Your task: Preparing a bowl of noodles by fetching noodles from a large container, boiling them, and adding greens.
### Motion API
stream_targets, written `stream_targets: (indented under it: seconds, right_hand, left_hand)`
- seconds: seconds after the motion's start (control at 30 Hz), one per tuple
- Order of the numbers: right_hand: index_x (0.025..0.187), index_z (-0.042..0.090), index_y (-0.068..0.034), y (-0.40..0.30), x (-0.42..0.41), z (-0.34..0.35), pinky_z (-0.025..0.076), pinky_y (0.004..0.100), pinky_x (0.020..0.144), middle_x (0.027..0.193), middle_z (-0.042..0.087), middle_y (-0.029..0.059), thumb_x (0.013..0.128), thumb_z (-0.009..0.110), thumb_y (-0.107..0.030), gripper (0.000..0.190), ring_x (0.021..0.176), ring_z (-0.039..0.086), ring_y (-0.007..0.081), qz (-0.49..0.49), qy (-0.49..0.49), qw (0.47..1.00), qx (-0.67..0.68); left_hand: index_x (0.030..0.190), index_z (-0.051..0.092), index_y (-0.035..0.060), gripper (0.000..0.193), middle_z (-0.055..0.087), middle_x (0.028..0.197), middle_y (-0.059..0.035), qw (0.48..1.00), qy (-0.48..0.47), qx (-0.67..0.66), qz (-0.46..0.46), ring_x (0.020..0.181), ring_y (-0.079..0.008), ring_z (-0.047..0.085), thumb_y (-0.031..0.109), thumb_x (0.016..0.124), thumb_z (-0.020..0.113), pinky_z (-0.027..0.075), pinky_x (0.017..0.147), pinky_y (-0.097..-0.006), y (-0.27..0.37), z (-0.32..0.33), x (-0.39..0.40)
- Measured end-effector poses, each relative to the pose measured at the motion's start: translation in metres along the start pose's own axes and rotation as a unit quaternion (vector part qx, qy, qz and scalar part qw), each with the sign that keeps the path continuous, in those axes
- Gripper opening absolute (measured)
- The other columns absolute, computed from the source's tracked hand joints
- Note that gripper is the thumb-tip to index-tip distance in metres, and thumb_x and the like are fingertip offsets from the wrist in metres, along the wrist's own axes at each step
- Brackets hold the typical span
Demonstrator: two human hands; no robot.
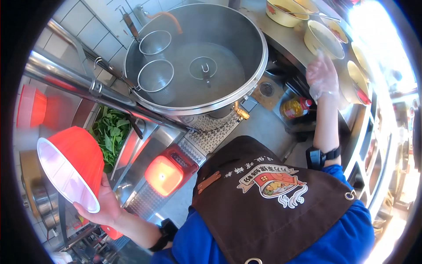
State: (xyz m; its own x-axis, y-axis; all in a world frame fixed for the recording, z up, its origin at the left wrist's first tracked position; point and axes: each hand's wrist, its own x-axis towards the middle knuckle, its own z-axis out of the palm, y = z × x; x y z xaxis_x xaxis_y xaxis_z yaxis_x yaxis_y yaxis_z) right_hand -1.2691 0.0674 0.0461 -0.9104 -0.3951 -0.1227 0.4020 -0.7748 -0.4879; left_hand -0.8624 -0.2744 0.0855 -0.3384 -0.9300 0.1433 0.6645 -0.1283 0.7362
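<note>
On the left, my left hand (pixel 102 206) holds a red plastic bowl (pixel 80 155) with a white inside, tipped on its side so its mouth faces the lower left. My right hand (pixel 321 77), in a clear thin glove, reaches over the counter on the right. Its fingertips are at the near edge of a cream bowl (pixel 324 38); whether they touch it or hold anything cannot be told. A large steel pot (pixel 263 62) of cloudy liquid stands ahead, with two wire strainer baskets (pixel 156 76) (pixel 155 42) hanging inside its left rim.
A steel rail (pixel 75 77) crosses left of the pot. Beyond it are leafy greens (pixel 112 135) in a tray and stacked red bowls (pixel 33 105). A brass tap (pixel 241 111) juts from the pot. An oil bottle (pixel 294 108) stands below the counter (pixel 260 19), which holds several cream bowls.
</note>
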Motion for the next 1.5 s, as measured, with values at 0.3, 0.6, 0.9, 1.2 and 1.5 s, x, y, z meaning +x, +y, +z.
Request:
stream_targets:
  seconds: [0.3, 0.6, 0.9, 1.2, 1.5]
  right_hand:
    - [0.089, 0.052, 0.002, 0.107, 0.095, 0.085, 0.049, 0.0311, 0.069, 0.08, 0.058, 0.0111, 0.084, 0.044, -0.027, 0.031, 0.074, 0.057, 0.0184, 0.126, -0.097, 0.918, -0.364]
    - [0.105, 0.048, 0.004, 0.207, 0.172, 0.066, 0.046, 0.0433, 0.068, 0.096, 0.054, 0.0199, 0.077, 0.049, -0.045, 0.056, 0.083, 0.054, 0.0298, 0.382, -0.101, 0.557, -0.73]
    - [0.104, 0.052, -0.004, 0.264, 0.168, 0.029, 0.048, 0.0403, 0.061, 0.085, 0.054, 0.018, 0.075, 0.056, -0.038, 0.046, 0.084, 0.054, 0.0338, 0.402, -0.145, 0.425, -0.798]
    - [0.075, 0.058, -0.007, 0.299, 0.19, -0.025, 0.042, 0.0249, 0.041, 0.072, 0.057, 0.0036, 0.062, 0.066, -0.014, 0.017, 0.056, 0.054, 0.0121, 0.563, -0.151, 0.342, -0.737]
    - [0.069, 0.057, -0.004, 0.229, 0.17, 0.035, 0.032, 0.0198, 0.032, 0.051, 0.047, 0.0001, 0.064, 0.059, -0.015, 0.012, 0.037, 0.042, 0.0072, 0.588, -0.181, 0.414, -0.671]
  left_hand:
    - [0.125, 0.021, 0.0028, 0.068, 0.026, 0.126, -0.0169, 0.995, 0.068, -0.031, 0.07, 0.115, -0.0342, 0.028, 0.031, 0.073, 0.055, 0.026, 0.091, -0.0494, 0.022, -0.035, -0.039]
    - [0.123, 0.021, -0.0037, 0.072, 0.025, 0.123, -0.0208, 0.956, 0.221, 0.016, 0.191, 0.115, -0.0366, 0.025, 0.025, 0.069, 0.059, 0.02, 0.098, -0.0475, 0.053, -0.049, -0.125]
    - [0.123, 0.025, -0.0012, 0.066, 0.029, 0.123, -0.0194, 0.905, 0.356, 0.066, 0.225, 0.112, -0.0362, 0.029, 0.03, 0.073, 0.054, 0.026, 0.094, -0.0465, 0.033, -0.034, -0.174]
    - [0.122, 0.03, 0.0017, 0.058, 0.033, 0.123, -0.0167, 0.834, 0.499, 0.104, 0.213, 0.113, -0.0344, 0.031, 0.031, 0.076, 0.05, 0.027, 0.09, -0.0533, 0.006, -0.013, -0.185]
    - [0.121, 0.032, 0.0014, 0.062, 0.04, 0.116, -0.0145, 0.795, 0.491, 0.325, 0.147, 0.109, -0.0291, 0.038, 0.034, 0.073, 0.054, 0.031, 0.09, -0.0428, -0.004, -0.003, -0.15]
